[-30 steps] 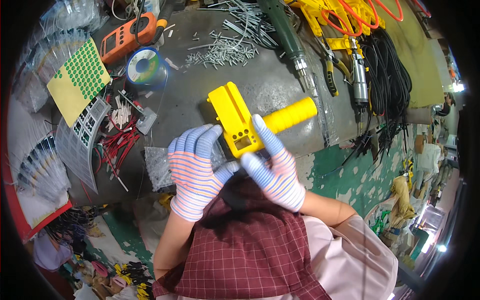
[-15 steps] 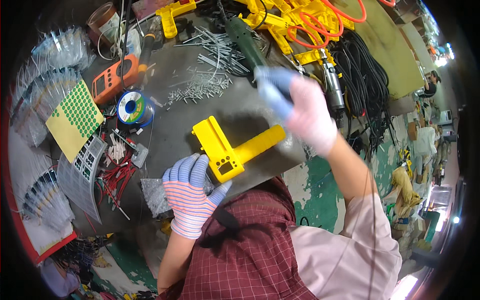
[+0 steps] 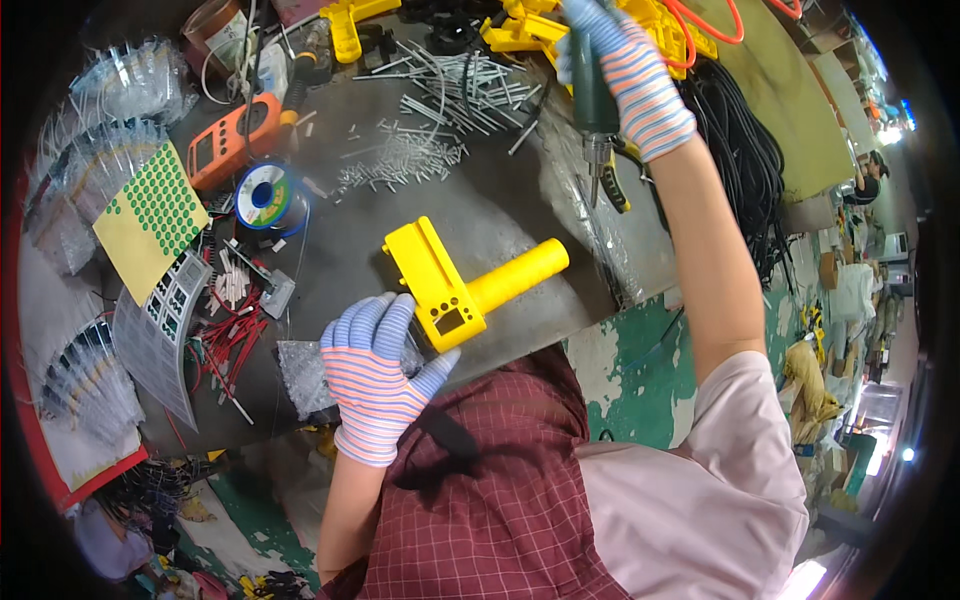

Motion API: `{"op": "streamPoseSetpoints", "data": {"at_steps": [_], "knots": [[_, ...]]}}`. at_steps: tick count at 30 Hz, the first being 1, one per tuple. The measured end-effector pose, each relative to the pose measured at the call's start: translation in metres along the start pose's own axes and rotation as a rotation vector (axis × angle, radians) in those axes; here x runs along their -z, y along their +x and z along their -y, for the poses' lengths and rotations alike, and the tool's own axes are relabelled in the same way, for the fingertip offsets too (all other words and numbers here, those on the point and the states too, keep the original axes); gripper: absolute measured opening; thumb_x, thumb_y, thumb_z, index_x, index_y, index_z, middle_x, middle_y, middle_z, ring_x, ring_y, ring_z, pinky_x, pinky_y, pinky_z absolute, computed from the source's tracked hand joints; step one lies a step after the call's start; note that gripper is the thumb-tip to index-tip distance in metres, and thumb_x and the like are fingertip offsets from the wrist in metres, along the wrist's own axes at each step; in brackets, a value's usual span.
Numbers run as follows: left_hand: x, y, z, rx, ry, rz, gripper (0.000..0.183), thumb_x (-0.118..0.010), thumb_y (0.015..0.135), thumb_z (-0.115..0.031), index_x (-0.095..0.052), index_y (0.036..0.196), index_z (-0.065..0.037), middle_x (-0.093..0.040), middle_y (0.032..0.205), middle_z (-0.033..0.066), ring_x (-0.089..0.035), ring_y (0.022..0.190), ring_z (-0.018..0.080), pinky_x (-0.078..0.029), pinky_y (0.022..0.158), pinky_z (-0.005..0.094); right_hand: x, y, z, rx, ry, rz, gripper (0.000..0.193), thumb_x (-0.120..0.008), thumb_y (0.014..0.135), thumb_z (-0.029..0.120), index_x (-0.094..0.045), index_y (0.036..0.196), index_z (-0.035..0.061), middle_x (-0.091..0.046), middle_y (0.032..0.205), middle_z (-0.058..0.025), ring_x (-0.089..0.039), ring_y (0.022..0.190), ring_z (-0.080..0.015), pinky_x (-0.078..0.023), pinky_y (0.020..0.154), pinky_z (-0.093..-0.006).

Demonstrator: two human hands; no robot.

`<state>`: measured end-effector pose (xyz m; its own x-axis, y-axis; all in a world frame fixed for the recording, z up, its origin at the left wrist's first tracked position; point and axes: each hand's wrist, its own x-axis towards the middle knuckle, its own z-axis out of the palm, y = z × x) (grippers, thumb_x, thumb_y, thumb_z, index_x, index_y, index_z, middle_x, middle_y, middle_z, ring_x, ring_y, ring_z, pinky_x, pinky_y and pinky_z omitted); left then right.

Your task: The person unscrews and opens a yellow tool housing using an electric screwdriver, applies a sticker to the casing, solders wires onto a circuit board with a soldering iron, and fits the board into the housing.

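A yellow plastic housing [image 3: 436,280] with a round handle lies on the dark worktop in front of me. It has a small dark window and several small holes at its near end. My left hand [image 3: 378,375], in a striped glove, holds that near end, fingers along its left side and thumb at its lower edge. Far right, my gloved right hand [image 3: 628,75] is wrapped round a dark green electric screwdriver [image 3: 594,100]. Its bit points down toward the worktop and stands clear of the housing.
Long screws [image 3: 470,90] and a heap of short screws [image 3: 400,160] lie beyond the housing. To the left are a solder spool [image 3: 268,198], an orange meter [image 3: 232,140], a green-dotted sticker sheet [image 3: 150,220] and red wires [image 3: 232,350]. Black cables [image 3: 735,150] lie at right.
My right hand has moved up and away and now grips the screwdriver, which has been lifted and swung right, bit down. My left hand and the housing have barely moved.
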<state>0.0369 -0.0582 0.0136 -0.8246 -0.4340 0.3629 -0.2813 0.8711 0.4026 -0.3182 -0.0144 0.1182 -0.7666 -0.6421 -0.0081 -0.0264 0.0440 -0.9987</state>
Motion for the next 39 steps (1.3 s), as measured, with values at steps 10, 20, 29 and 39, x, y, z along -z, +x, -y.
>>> {"op": "streamPoseSetpoints", "data": {"at_steps": [10,20,29,39], "knots": [[-0.002,0.003,0.000,-0.005,0.007,0.046,0.072,-0.086,0.067,-0.040,-0.055,0.124,-0.009,-0.060,0.116,0.0139,-0.056,0.108,0.0358,-0.043,0.096,0.0470,0.018,-0.091,0.002,-0.354,0.930,0.044,0.020,-0.067,0.088,0.016,-0.065,0.102,0.0024,-0.064,0.079,-0.0066,-0.064,0.078,-0.0241,-0.056,0.084,-0.0464],[-0.007,0.003,0.001,-0.013,-0.004,0.034,0.073,-0.085,0.067,-0.040,-0.054,0.126,-0.011,-0.059,0.119,0.0112,-0.055,0.111,0.0331,-0.042,0.095,0.0470,0.029,-0.144,-0.081,-0.102,1.254,-0.051,0.049,-0.066,0.090,0.029,-0.058,0.124,-0.0057,-0.062,0.082,-0.0055,-0.058,0.077,-0.0205,-0.051,0.086,-0.0403],[-0.007,0.004,0.000,-0.005,-0.004,0.041,0.071,-0.085,0.068,-0.037,-0.055,0.127,-0.011,-0.058,0.120,0.0112,-0.054,0.111,0.0335,-0.042,0.096,0.0457,0.029,-0.153,-0.099,-0.166,1.382,-0.244,0.045,-0.064,0.088,0.026,-0.062,0.118,-0.0076,-0.063,0.076,-0.0050,-0.062,0.073,-0.0214,-0.055,0.080,-0.0395],[-0.008,0.003,0.002,-0.022,-0.012,0.041,0.072,-0.085,0.068,-0.036,-0.054,0.127,-0.011,-0.058,0.122,0.0100,-0.054,0.112,0.0325,-0.042,0.097,0.0456,0.023,-0.152,-0.101,-0.147,1.341,-0.248,0.041,-0.065,0.087,0.025,-0.063,0.114,-0.0055,-0.062,0.075,-0.0047,-0.061,0.072,-0.0218,-0.054,0.080,-0.0406]]}}
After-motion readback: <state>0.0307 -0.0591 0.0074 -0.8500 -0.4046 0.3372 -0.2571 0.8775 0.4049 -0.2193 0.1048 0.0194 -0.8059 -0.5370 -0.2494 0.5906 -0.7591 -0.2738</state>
